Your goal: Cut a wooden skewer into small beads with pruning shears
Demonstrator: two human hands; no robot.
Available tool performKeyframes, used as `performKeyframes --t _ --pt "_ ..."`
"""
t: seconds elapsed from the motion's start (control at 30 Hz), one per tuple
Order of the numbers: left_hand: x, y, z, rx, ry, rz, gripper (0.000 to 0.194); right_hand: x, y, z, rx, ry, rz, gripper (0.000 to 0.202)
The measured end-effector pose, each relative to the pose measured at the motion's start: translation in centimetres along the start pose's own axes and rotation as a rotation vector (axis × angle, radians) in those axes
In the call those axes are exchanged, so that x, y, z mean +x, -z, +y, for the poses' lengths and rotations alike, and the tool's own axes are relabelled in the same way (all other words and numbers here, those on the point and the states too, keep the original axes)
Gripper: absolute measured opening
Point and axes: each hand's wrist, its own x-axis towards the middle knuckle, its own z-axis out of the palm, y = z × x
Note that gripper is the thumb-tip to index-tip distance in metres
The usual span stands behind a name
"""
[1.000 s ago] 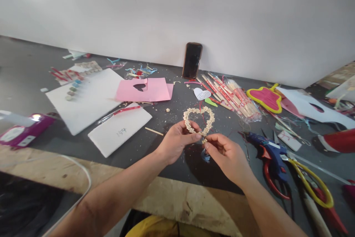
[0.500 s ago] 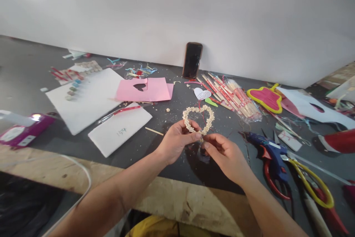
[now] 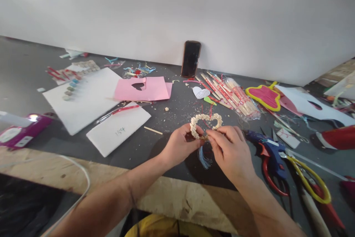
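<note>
A heart-shaped ornament (image 3: 195, 119), made of small cream pieces, is held above the dark table between both hands. My left hand (image 3: 180, 144) grips its lower left side between thumb and fingers. At the heart's lower point, my right hand (image 3: 230, 148) pinches with thumb and index finger; the fingertips partly cover that tip. A blue tassel (image 3: 204, 158) hangs below the point. Red thread (image 3: 210, 109) shows at the top notch and inside the heart. Behind it lie a white paper heart (image 3: 200, 92) and a green paper scrap (image 3: 209, 100).
At right lie a blue glue gun (image 3: 273, 148) and yellow-handled scissors (image 3: 310, 178). Wrapped sticks (image 3: 230, 94) lie behind; a phone (image 3: 191, 58) leans on the wall. Pink paper (image 3: 155, 88), a white foam piece (image 3: 119, 129) and a purple device (image 3: 24, 129) are at left.
The heart has tilted flatter and shifted slightly right and down. My right hand has moved up over its lower tip, and the blue tassel now hangs in plain view.
</note>
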Motion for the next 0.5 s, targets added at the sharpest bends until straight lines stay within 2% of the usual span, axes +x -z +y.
performKeyframes --t 0.1,0.27,0.33,0.4,0.5 --pt "0.0 0.1 0.0 -0.002 0.031 0.015 0.024 -0.2 0.2 0.2 0.109 -0.013 0.058 0.020" --pt "0.1 0.8 0.6 -0.164 0.068 0.004 0.025 -0.4 0.4 1.0 0.425 -0.366 0.141 0.020" --pt "0.2 1.0 0.9 -0.254 0.089 -0.018 0.025 -0.3 0.4 1.2 0.607 -0.479 0.067 0.022" --pt "0.2 1.1 1.1 -0.345 0.138 -0.062 0.027 -0.2 0.3 1.3 0.774 -0.561 -0.072 0.024" --pt "0.2 1.1 1.3 -0.468 0.200 -0.137 0.028 -0.2 0.1 1.0 0.990 -0.596 -0.223 0.026"
